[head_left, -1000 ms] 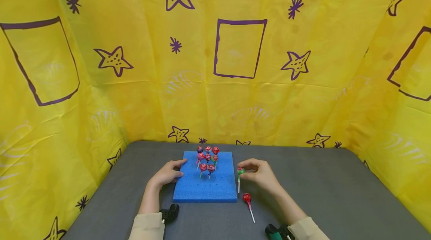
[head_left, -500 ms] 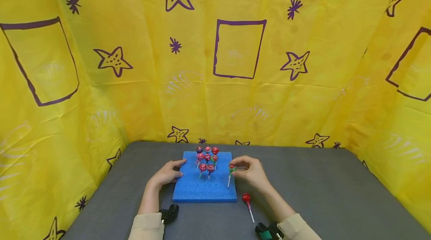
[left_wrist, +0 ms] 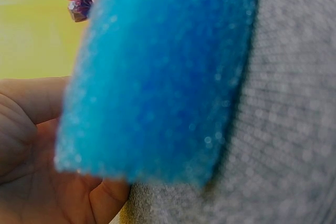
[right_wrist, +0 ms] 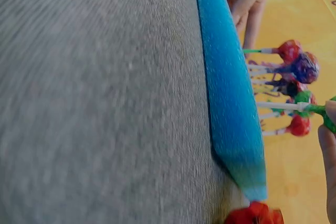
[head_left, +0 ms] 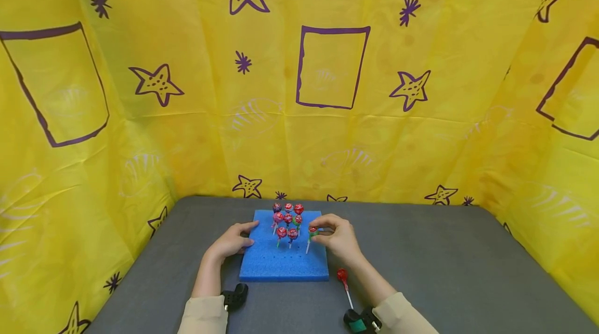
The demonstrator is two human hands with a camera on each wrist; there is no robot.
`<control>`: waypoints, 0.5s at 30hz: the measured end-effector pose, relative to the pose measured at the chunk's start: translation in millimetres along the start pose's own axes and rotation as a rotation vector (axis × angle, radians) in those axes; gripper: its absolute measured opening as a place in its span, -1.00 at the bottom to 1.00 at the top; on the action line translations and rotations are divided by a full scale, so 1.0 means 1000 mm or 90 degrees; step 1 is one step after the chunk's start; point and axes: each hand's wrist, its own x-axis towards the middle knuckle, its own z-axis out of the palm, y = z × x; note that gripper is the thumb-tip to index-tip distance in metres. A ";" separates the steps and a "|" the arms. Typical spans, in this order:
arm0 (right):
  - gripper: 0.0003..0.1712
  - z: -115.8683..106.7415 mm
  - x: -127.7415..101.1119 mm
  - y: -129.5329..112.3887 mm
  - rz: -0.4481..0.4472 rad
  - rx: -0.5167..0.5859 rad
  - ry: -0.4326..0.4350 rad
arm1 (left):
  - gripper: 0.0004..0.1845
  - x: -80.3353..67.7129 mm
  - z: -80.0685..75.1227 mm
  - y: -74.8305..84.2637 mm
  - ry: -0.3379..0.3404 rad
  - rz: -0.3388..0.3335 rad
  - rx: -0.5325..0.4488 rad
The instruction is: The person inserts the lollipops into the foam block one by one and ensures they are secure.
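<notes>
My right hand (head_left: 340, 239) pinches a lollipop (head_left: 312, 231) by its red and green wrapped head, over the right side of a blue foam board (head_left: 281, 271). Its white stick points down and tilts slightly; in the right wrist view the stick (right_wrist: 278, 106) runs right up to the board's edge line. Several wrapped lollipops (head_left: 288, 218) stand upright in the board's back half. At the board's left edge rests my left hand (head_left: 231, 240), thumb and index finger extended against it. The left wrist view shows the palm (left_wrist: 47, 192) beside the foam's corner.
A red lollipop (head_left: 342, 274) lies on the grey table (head_left: 449, 266) right of the board, close to my right forearm. Rows of small holes (head_left: 283, 257) mark the board's front half. Yellow cloth (head_left: 271, 152) with starfish drawings surrounds the table.
My right hand has carried the green-wrapped lollipop leftward, from beside the board to over its right side, close to the standing ones. The left hand stays in place.
</notes>
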 end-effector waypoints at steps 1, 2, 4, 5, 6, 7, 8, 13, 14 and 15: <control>-0.69 0.002 0.001 0.000 0.003 0.002 0.006 | -0.40 0.000 0.000 0.000 0.000 -0.001 0.001; -0.68 0.004 0.001 -0.001 0.005 0.002 0.012 | -0.40 0.000 0.000 0.000 0.000 -0.002 0.003; -0.68 0.008 0.002 -0.004 0.011 0.001 0.024 | -0.40 0.000 0.000 0.000 0.000 -0.004 0.004; -0.68 0.010 0.002 -0.006 0.012 0.001 0.029 | -0.40 0.000 0.000 0.000 0.000 -0.004 0.004; -0.68 0.012 0.002 -0.008 0.013 -0.001 0.033 | -0.40 0.000 0.000 0.000 0.000 -0.004 0.005; -0.69 0.013 0.001 -0.011 0.012 -0.004 0.038 | -0.40 0.000 0.000 0.000 0.001 -0.003 0.005; -0.69 0.014 0.000 -0.015 0.009 -0.006 0.043 | -0.40 0.000 0.000 0.000 0.000 -0.002 0.005; -0.70 0.019 -0.005 -0.029 -0.008 -0.010 0.065 | -0.40 0.000 0.000 0.000 0.001 0.001 0.005; -0.70 0.021 -0.006 -0.030 -0.009 -0.013 0.070 | -0.40 0.000 0.000 0.000 0.001 0.000 0.006; -0.70 0.022 -0.006 -0.030 -0.009 -0.015 0.074 | -0.40 0.000 0.000 0.000 0.001 -0.001 0.006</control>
